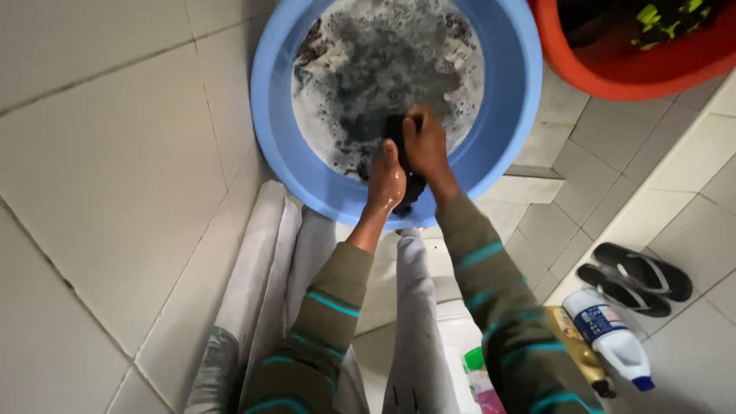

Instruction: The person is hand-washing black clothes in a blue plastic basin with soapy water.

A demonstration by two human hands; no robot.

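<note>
A big blue plastic basin (277, 115) stands on the tiled floor, filled with grey soapy water (368, 69) and soaked cloth. My left hand (386, 182) and my right hand (424, 146) meet over the basin's near rim. Both grip a dark wet piece of cloth (405, 165) pressed between them. The right hand lies a little further in, over the suds. Both arms wear olive sleeves with teal stripes.
An orange tub (613, 69) with dark and green items sits at the top right. A pair of black flip-flops (636, 280) lies on the tiles at right. A white bottle (609, 337) and a yellow bottle (571, 341) lie near my right arm. Pale cloth (261, 268) is beneath me.
</note>
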